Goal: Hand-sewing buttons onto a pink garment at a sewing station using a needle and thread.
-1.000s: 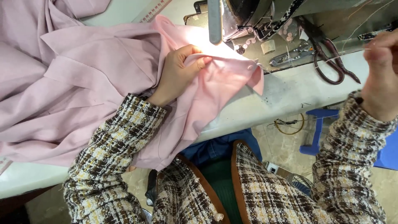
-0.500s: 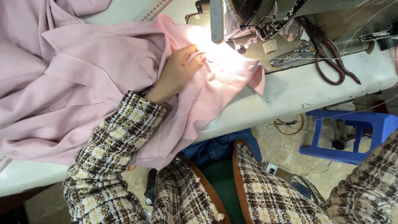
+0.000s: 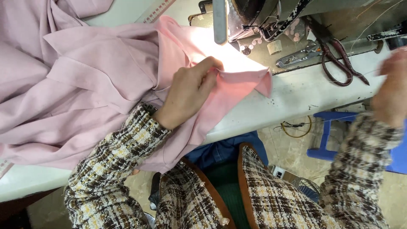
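A white worktop runs across the view under the bright lamp of a sewing machine, with a tiled floor and a blue plastic stool below its front edge.

The left hand rests on the pink fabric near the machine's needle area, its grip narrow: the fingertips pinch a small raised fold of the cloth between thumb and fingers. From that pinch a flap of the fabric stretches right along the worktop, its long axis lying roughly left to right, and ends in a pointed corner that aims toward the right and slightly toward the worktop's front edge. The rest of the garment spreads left from the hand in loose, overlapping folds and covers most of the worktop's left half, with one part hanging over the front edge beside the left tweed sleeve.

The right hand is lifted at the right side of the view, well apart from the fabric and blurred; I cannot tell whether its grip is wide or closed, or whether it holds anything.

Behind the fabric's corner, dark-handled scissors and a metal thread snipper lie on the machine bed. A measuring tape lies at the far edge.
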